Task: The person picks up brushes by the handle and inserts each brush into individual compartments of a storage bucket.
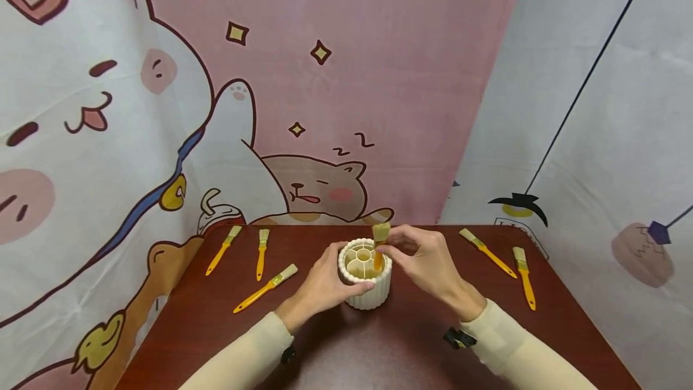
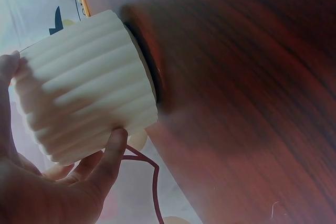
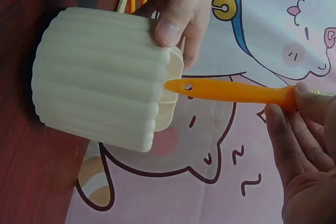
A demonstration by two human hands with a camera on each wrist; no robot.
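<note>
A cream, ribbed round brush holder (image 1: 369,300) stands on the dark red table, its inside split by thin dividers around a central ring. My left hand (image 1: 325,281) grips it, thumb on the near side and fingers round the left; the ribbed wall fills much of the left wrist view. My right hand (image 1: 433,260) pinches a paintbrush (image 1: 381,232) close to its ferrule, bristles up. The brush's orange handle (image 3: 231,91) points down, its holed tip right at the rim in the right wrist view, over the right-hand side of the opening.
Three more orange-handled paintbrushes lie on the table's left, one of them a brush (image 1: 265,289) nearest the left hand. Two others lie on the right, including a brush (image 1: 524,278) near the edge. Cartoon-printed cloth (image 1: 390,77) hangs behind the table (image 1: 411,342).
</note>
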